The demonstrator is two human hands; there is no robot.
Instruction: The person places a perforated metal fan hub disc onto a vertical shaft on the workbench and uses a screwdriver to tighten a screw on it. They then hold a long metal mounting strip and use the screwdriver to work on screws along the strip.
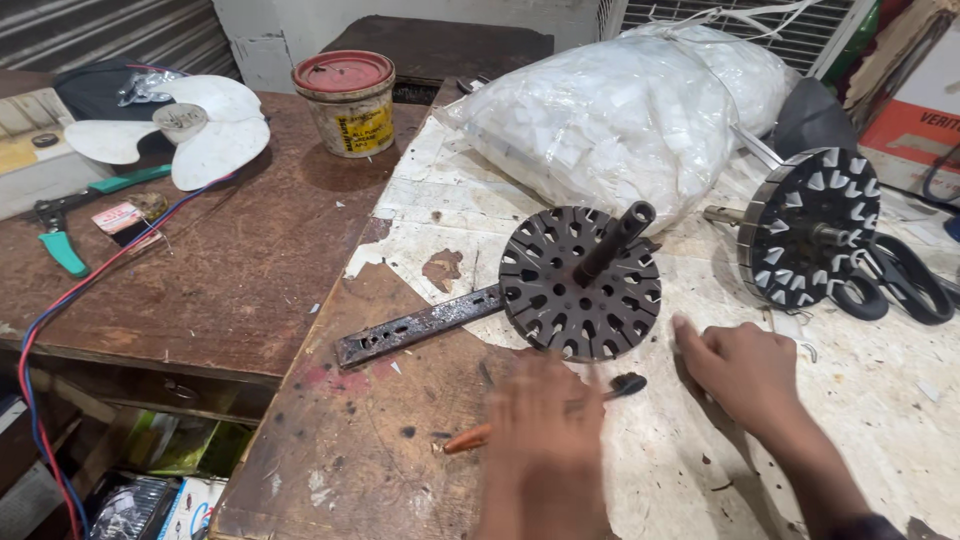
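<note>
Two hands low in view. Left hand point(545, 440) is motion-blurred over an orange-handled brush point(545, 410) lying on the workbench point(400, 480); I cannot tell whether its fingers are closed on the handle or only passing above it. Right hand point(745, 370) rests knuckles-up on the bench, fingers curled together, holding nothing visible. Just beyond both: dark slotted rotor core point(580, 285), lying flat on a perforated metal strip point(415, 328), shaft tilted up. Judgement: steady the core's rim with the right hand and work the bristles slot by slot. Farther: second core point(810, 225), scissors point(905, 285), white plastic sack point(620, 110).
</note>
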